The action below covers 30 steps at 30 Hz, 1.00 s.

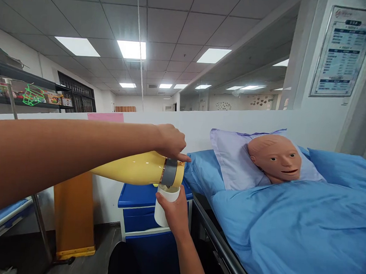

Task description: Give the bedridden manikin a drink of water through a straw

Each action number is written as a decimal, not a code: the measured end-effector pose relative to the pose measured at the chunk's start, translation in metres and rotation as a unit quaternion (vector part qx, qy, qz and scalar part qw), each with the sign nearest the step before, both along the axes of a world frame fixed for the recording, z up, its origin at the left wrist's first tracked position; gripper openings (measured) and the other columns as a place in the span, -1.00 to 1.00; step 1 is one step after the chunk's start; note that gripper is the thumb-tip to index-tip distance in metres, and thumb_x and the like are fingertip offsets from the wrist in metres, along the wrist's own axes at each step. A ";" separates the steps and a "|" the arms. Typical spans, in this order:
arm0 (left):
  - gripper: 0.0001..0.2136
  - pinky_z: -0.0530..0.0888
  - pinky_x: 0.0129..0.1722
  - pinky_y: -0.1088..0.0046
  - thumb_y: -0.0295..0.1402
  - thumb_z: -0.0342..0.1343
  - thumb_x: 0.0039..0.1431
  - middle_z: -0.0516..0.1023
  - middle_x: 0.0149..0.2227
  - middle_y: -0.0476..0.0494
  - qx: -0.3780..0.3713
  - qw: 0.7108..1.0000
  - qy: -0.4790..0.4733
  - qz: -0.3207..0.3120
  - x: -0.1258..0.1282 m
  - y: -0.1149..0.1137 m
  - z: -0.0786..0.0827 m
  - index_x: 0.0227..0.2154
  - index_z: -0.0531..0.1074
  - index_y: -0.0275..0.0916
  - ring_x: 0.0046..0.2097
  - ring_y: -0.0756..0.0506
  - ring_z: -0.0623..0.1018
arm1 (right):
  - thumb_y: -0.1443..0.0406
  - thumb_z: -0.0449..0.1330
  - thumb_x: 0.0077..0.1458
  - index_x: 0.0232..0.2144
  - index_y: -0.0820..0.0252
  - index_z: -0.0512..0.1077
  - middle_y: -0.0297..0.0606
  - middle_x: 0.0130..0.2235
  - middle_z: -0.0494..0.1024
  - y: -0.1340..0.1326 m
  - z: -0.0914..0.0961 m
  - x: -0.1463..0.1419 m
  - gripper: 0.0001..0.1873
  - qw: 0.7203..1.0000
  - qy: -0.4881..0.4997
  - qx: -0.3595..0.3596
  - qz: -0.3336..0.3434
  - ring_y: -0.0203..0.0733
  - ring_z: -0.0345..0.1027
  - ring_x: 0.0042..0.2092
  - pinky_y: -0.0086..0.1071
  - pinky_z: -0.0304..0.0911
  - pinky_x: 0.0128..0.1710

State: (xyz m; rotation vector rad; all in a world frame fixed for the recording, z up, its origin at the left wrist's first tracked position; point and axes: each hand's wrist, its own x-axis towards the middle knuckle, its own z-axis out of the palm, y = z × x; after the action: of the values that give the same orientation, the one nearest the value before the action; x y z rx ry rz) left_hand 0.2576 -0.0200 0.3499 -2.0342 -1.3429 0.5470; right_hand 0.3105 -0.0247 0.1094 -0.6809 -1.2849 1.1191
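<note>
My left hand (171, 141), on the arm stretched in from the left, is closed on a yellow thermos jug (135, 167). Its grip on the jug is partly hidden, and one digit reaches over the grey collar towards the lid. The jug lies tipped almost level, its lid end pointing right. Just under that end is a white cup (161, 212), slightly tilted, its mouth close to the spout. My right hand (177, 212) wraps round the cup from the right, thumb on the near side. Whether liquid is flowing I cannot make out.
A blue bedside cabinet (137, 198) stands behind the cup. On the right, a manikin head (275, 158) rests on a lilac pillow (228, 155), above a blue quilt (294, 228). A dark bed rail (222, 253) runs alongside. An orange-brown panel (74, 217) stands at left.
</note>
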 end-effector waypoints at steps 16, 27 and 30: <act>-0.28 0.28 -0.33 0.35 0.11 -0.43 0.28 0.55 -0.44 -0.24 0.156 0.957 -0.243 0.033 -0.118 0.044 0.021 -0.18 0.61 -0.19 -0.34 -0.14 0.51 | 0.13 0.40 -0.18 -0.15 0.15 0.41 -0.23 -0.22 0.61 0.058 -0.053 0.021 -0.48 0.995 -0.031 -0.059 -0.078 0.02 0.49 -0.17 -0.18 0.37 -0.13; -0.40 0.23 -0.47 0.34 0.11 -0.41 0.31 0.18 -0.67 -0.03 0.303 0.773 -0.536 0.155 -0.252 0.104 -0.119 -0.68 0.16 -0.15 -0.55 -0.07 0.32 | 0.03 0.42 -0.32 -0.20 0.16 0.44 -0.16 -0.27 0.64 0.136 -0.122 0.031 -0.40 0.968 -0.010 -0.145 -0.203 0.13 0.53 -0.25 -0.13 0.41 -0.23; -0.42 0.19 -0.49 0.36 0.15 -0.31 0.28 0.13 -0.68 0.01 0.349 0.723 -0.572 0.169 -0.273 0.124 -0.137 -0.70 0.08 -0.15 -0.56 -0.04 0.27 | 0.00 0.41 -0.32 -0.15 0.18 0.45 -0.17 -0.27 0.64 0.147 -0.136 0.025 -0.34 0.971 -0.029 -0.145 -0.190 0.12 0.53 -0.24 -0.14 0.42 -0.23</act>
State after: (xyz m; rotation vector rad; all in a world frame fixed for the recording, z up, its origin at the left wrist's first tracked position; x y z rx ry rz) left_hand -0.0151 0.1038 0.2130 -1.3645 -2.1360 -1.1821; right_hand 0.3355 0.1221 -0.0266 -1.1336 -0.9910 0.9804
